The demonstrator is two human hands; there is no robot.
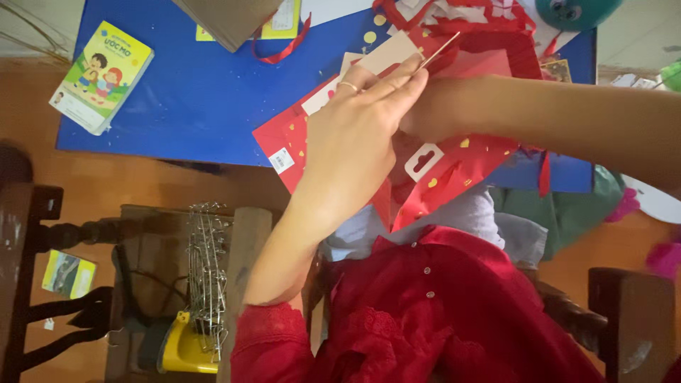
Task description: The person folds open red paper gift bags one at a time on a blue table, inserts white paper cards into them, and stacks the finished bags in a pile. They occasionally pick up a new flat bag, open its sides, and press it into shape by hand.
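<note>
Your left hand (355, 135) lies over the middle of the view, its fingers held together and stretched forward, the tips pressed against a thin pale card (397, 53) that stands on edge above the red paper. The grip there is closed on the card, a ring showing on one finger. Your right hand (418, 117) sits just behind the left and is mostly hidden by it; you cannot tell from here whether its fingers are apart or together, only that the forearm comes in from the right edge.

The card is over the near edge of the blue bench (198, 92), touching your left fingertips. Under both hands lies a red paper sheet (454, 170) with small yellow hearts and a white cut-out tab, hanging off the bench edge toward your lap.

Around it: a children's booklet (103, 74) with a yellow-green cover lies well apart at the bench's left corner. A brown cardboard piece (227, 21) and a loose red ribbon (284, 46) sit at the far edge. Red and white paper scraps (454, 14) are heaped beyond the card, close behind your fingertips. Below left, off the bench, a wire rack (207, 269) stands over a yellow object (184, 351), beside a dark wooden chair (28, 234).
</note>
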